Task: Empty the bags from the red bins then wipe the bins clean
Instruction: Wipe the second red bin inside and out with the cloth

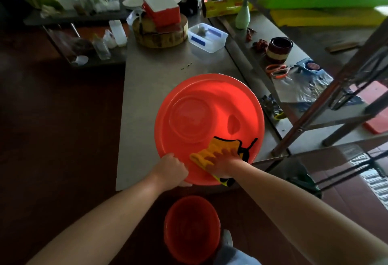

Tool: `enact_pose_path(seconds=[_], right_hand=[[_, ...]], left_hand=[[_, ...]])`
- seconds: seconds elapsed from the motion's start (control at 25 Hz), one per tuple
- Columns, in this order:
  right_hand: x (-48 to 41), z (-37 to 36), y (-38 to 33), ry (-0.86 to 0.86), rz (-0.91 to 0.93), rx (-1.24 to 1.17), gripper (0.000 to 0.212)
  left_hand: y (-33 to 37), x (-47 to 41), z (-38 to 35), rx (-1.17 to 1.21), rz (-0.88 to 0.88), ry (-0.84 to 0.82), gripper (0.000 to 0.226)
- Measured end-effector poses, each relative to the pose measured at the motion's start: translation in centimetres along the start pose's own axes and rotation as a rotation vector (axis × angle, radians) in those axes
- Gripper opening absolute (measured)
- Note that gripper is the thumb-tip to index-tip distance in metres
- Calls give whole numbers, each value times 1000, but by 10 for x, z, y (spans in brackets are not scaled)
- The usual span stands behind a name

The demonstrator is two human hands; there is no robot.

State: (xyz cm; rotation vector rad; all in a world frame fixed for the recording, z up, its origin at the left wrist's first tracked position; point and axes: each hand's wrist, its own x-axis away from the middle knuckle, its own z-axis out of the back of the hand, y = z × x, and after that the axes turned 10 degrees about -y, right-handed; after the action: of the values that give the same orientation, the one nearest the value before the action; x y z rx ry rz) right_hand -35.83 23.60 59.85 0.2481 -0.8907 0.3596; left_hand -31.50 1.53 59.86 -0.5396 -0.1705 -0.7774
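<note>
Two red bins (210, 96) (190, 231), one cloth (212, 149), two hands (170, 169) (226, 162).

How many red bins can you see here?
2. The large red bin lies on the steel table, gripped by the left hand; the smaller red bin stands on the floor below. More may be out of view.

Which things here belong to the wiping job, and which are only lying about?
In the job: big red bin, yellow cloth, right hand, left hand, small red bin.
Lying about: scissors, clear box, wooden block, green bottle.
</note>
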Motion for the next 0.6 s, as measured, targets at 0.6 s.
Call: enact_pose_path(seconds=[0.6], right_hand=[[-79, -5, -22, 271, 350, -10, 58]], left_hand=[[-4, 10, -2, 44, -100, -40, 56]])
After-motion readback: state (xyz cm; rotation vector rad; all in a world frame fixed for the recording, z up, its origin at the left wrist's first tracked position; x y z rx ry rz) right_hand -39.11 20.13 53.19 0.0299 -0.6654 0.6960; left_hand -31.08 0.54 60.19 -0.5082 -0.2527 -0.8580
